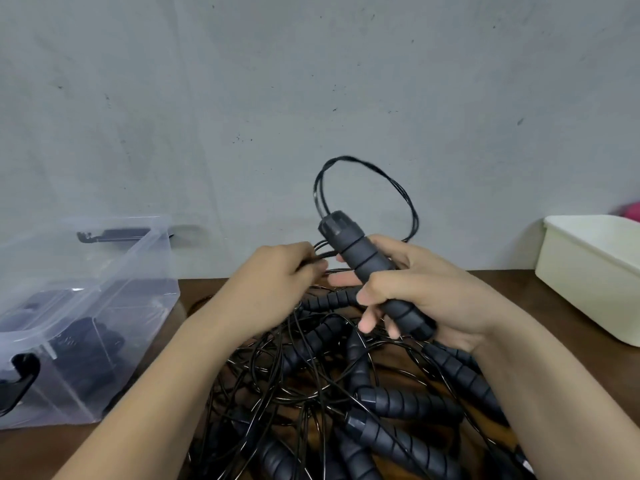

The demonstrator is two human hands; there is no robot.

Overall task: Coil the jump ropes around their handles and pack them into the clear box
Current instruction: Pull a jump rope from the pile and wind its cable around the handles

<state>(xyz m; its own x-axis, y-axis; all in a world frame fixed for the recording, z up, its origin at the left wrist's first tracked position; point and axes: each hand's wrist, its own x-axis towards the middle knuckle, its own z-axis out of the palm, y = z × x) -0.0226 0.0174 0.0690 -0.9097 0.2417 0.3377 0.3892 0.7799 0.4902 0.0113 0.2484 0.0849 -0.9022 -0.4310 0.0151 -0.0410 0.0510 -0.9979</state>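
My right hand [426, 289] grips a dark grey ribbed jump-rope handle [360, 258], held tilted with its cap up. A thin black cord [398, 192] loops up from the cap and comes back down to my left hand [277, 282], which pinches the cord strands just left of the handle. Below both hands a tangled pile of jump ropes [363, 393] with several grey handles lies on the brown table. The clear box [69, 306] stands at the left with dark rope bundles inside.
A cream plastic tub [588, 278] sits at the right on the table, with something pink [632, 211] behind it. The brown wooden table [554, 351] ends at a pale grey wall [311, 81]. The clear box has black latches.
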